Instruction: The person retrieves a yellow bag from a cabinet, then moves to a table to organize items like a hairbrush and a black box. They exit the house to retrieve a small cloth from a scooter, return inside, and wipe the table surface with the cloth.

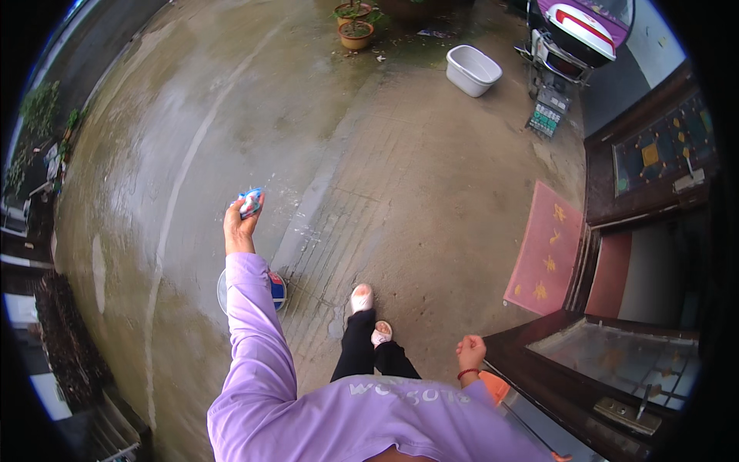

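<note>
My left hand (238,226) is stretched out ahead over the wet concrete. Its fingers are closed around a small crumpled blue, white and red bundle (250,203); whether this is a cloth or a plastic packet is unclear. Water drops show on and above the ground beside it. Below my left forearm stands a white bucket (279,290) with a blue and red side, mostly covered by the sleeve. My right hand (471,350) hangs at my side, fingers curled with nothing visible in them. It is near the edge of the open door, above an orange object (494,386).
A white plastic basin (473,70) sits on the concrete yard (404,190) ahead. Potted plants (355,34) and a parked scooter (577,40) are farther off. To the right, a red doormat (545,248) lies at the doorway, between two open door leaves (646,167).
</note>
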Demonstrator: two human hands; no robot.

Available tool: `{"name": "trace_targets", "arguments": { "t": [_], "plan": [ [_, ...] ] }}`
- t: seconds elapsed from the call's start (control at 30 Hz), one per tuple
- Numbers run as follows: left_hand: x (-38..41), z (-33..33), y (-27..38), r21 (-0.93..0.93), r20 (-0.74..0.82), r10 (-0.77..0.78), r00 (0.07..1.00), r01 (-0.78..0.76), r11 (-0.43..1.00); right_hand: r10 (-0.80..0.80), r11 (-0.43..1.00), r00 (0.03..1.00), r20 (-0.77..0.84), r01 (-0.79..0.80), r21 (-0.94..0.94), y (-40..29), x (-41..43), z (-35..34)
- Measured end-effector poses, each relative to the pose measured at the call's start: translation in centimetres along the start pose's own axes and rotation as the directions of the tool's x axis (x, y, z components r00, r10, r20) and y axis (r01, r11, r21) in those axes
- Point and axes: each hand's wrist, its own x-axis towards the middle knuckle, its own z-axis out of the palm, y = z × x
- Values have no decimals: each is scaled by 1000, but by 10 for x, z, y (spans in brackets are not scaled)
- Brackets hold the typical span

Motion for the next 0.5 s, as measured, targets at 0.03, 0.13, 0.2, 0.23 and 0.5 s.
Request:
{"name": "trace_targets", "arguments": {
  "t": [0.03, 0.13, 0.2, 0.23, 0.5],
  "plan": [
    [10, 9, 1, 14, -5, 25, 1000, -25, 1000, -1, 1000, 1000, -18, 1, 27, -11, 13, -1],
    [45, 20, 7, 240, -6, 110, 994, -106, 965, -6, 1000, 996, -89, 7, 12, -44, 39, 0],
    [74, 28, 18, 340, -135, 184, 974, -129, 931, -63, 997, 991, -118, 58, -46, -64, 60, 5],
    [80, 42, 17, 407, -191, 224, 956, -131, 904, -74, 997, 987, -141, 69, -44, -69, 71, 5],
    [140, 152, 52, 259, -167, 185, 968, -138, 956, -174, 985, 966, -190, 166, -56, -137, 164, 11]
  ]
}}
